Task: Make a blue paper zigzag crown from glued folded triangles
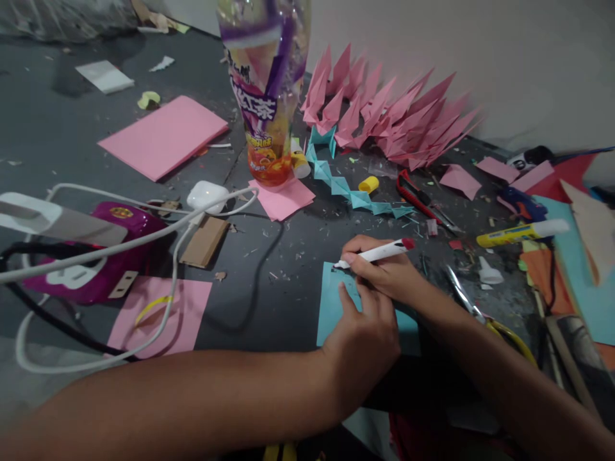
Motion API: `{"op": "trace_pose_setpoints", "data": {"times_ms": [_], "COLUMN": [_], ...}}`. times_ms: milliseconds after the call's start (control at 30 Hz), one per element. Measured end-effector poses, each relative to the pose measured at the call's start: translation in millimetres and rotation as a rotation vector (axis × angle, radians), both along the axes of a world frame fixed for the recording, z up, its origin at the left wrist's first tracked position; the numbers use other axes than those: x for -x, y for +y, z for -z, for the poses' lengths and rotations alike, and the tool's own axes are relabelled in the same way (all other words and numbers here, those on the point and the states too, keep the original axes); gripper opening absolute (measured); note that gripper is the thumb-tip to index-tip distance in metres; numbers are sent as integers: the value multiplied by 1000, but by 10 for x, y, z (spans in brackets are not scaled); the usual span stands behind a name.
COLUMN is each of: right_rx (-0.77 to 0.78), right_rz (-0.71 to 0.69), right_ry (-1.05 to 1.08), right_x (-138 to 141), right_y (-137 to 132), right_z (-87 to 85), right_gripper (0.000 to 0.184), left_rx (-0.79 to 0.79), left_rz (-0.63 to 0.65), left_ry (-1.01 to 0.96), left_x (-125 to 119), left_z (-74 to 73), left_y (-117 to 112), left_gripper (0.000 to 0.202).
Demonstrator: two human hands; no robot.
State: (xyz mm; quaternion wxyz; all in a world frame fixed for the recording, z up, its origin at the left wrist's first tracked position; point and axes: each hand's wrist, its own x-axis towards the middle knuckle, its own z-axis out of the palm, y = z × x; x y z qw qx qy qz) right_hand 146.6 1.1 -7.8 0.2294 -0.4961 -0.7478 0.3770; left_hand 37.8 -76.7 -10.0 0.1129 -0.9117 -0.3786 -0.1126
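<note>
A white marker with a red end [379,252] is gripped in my right hand [379,266], its tip low over the top left part of a blue sheet of paper [329,307]. Small dark marks show on the paper near that tip. My left hand [362,330] rests on the same sheet, just below the right one, with its fingers stretched forward and partly bent; it holds nothing that I can see. Both hands hide much of the sheet. Scissors with yellow handles [512,339] lie right of my right forearm.
A drink bottle [269,96] stands beyond on pink paper squares [286,203]. Behind are folded pink paper pieces [408,121] and a blue folded strip [341,186]. A red utility knife [423,202] and yellow glue tube [523,234] lie right; a purple power strip [100,256] with cables is left.
</note>
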Motion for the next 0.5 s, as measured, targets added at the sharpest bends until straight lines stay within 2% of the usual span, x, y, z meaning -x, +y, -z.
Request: {"op": "trace_pose_setpoints", "data": {"times_ms": [200,500], "right_rx": [-8,-59], "right_rz": [-18,-57], "right_ry": [12,-82], "right_x": [-6,-59], "right_y": [0,-15], "right_z": [-2,-57], "right_gripper": [17,17], "left_rx": [6,29], "left_rz": [7,17], "left_ry": [11,62], "left_x": [1,2], "left_z": [2,-23], "left_y": [9,21], "left_gripper": [40,40]}}
